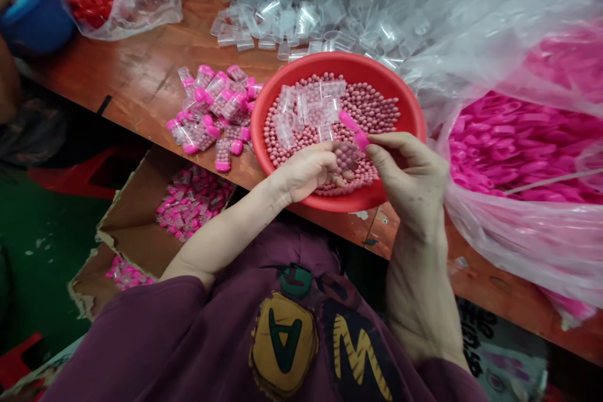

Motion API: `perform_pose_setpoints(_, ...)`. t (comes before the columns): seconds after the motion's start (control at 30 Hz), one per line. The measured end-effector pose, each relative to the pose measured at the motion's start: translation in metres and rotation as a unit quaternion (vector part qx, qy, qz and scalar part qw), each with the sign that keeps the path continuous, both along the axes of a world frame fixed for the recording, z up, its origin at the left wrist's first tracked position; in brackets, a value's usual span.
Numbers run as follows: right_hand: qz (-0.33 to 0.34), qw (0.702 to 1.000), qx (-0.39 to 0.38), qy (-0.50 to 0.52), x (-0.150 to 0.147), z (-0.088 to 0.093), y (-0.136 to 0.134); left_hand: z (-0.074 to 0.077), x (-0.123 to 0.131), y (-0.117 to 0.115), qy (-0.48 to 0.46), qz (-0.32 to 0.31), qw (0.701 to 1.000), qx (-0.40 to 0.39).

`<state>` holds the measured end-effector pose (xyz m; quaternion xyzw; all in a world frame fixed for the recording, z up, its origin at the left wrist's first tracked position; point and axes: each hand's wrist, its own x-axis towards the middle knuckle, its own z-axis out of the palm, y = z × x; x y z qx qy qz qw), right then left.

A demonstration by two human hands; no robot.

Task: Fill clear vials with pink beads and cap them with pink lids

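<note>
Over the red basin [414, 132], my left hand [313, 171] is closed around a small clear bottle filled with pink beads [346, 156]. A pink flip cap [360, 139] is pinched between the thumb and fingers of my right hand [409, 166], right at the bottle's mouth. Whether the cap is seated on the bottle I cannot tell. Loose pink beads [377, 103] cover the bottom of the basin, and several clear bottles [308, 107] lie on top of them.
Capped bead bottles [214, 107] are heaped left of the basin; more fill a cardboard box [136, 188] below. Clear empty bottles [301, 12] pile up behind. A plastic bag [509, 226] of pink caps [518, 144] stands right. A blue bucket [38, 6] sits far left.
</note>
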<state>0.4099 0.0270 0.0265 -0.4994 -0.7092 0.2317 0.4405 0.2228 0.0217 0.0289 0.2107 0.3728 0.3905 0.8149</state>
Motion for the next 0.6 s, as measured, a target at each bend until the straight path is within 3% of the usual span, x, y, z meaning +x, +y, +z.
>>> perform_pose_setpoints(0.2,0.017,1.000,-0.013,0.006,-0.004,-0.003,0.000,0.001,0.001,-0.006,-0.016,0.033,0.999,0.017)
perform_pose_setpoints(0.3,0.018,1.000,0.019,0.000,-0.006,-0.004,0.000,0.001,0.002,-0.010,-0.007,0.046,0.999,0.027)
perform_pose_setpoints(0.4,0.023,0.997,0.062,-0.042,-0.012,-0.002,-0.004,-0.001,0.005,-0.011,0.011,0.064,0.997,0.041)
perform_pose_setpoints(0.6,0.030,0.989,0.075,-0.124,-0.019,-0.001,-0.015,-0.002,0.008,-0.012,0.031,0.114,0.992,0.048)
